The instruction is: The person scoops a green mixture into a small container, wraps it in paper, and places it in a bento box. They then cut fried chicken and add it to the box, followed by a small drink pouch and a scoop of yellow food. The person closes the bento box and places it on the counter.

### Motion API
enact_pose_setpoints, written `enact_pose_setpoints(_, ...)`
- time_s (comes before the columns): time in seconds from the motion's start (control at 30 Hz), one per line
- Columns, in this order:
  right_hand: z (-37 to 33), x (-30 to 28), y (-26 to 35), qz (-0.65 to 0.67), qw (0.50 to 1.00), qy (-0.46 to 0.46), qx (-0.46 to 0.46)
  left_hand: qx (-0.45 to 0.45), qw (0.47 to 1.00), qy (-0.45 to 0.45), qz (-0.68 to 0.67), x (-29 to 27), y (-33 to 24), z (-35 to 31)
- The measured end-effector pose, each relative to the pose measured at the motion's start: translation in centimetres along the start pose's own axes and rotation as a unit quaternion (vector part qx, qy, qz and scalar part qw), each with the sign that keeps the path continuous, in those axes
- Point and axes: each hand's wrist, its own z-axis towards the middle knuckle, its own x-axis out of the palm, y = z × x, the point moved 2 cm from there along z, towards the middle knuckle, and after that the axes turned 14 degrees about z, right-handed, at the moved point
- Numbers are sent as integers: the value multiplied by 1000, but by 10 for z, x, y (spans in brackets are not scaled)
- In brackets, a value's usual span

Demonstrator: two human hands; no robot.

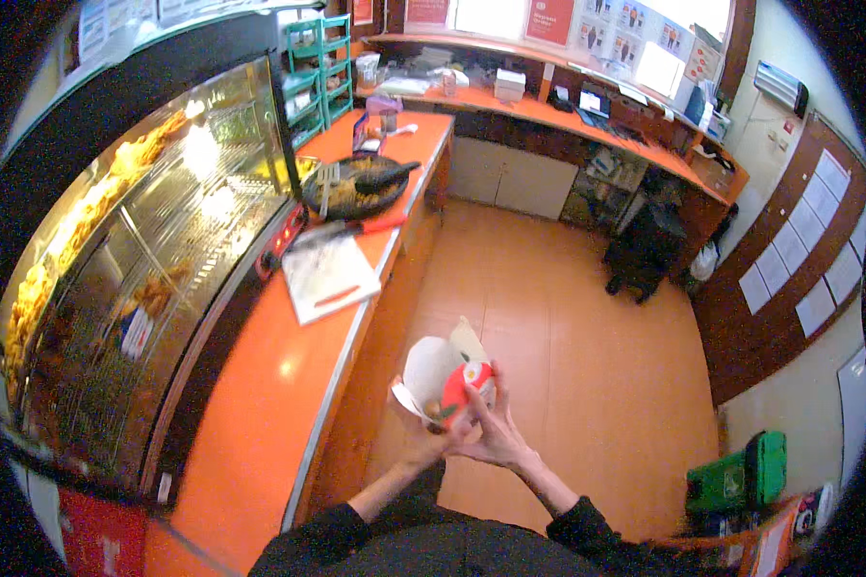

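Observation:
In front of my body, above the floor, I hold a paper food carton (431, 367). Its inside is white, a red printed panel faces my right side, and a pale flap stands up at the top. My left hand (437, 442) is closed under and against its lower left, most of the fingers hidden behind it. The fingers of my right hand (496, 431) grip the red panel. Whatever lies inside the carton is too blurred to make out. To the left, a white cutting board (329, 273) lies on the orange counter (250, 404), with red-handled tongs (356, 229) at its far edge.
A lit glass food warmer (154, 260) stands along the left. Beyond the board sits a dark pan (361, 188) with a slotted turner (328, 185). Teal racks (319, 72) rise behind it. A black chair (645, 240) is at the far right, a green bin (738, 473) near right.

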Motion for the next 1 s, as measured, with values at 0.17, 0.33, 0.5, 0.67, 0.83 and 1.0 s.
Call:
enact_pose_setpoints(0.17, 127, -72, -92, 48, 993, -89, -67, 174, 983, -8, 63, 31, -3, 175)
enact_pose_setpoints(0.33, 229, -134, -175, 133, 971, -184, -74, 146, 984, 98, -22, 77, -15, 332)
enact_pose_setpoints(0.5, 348, -192, -273, 121, 973, -166, -101, 161, 976, 127, -67, 108, -13, 499)
enact_pose_setpoints(0.67, 500, -220, -379, 297, 943, -96, -114, 170, 982, -43, -66, 106, 8, 652)
enact_pose_setpoints(0.83, 641, -200, -466, 367, 919, 80, -120, 241, 946, -155, 154, 66, 47, 749)
enact_pose_setpoints(1.0, 764, -136, -556, 373, 871, 264, -177, 114, 906, -371, 170, 45, 132, 821)
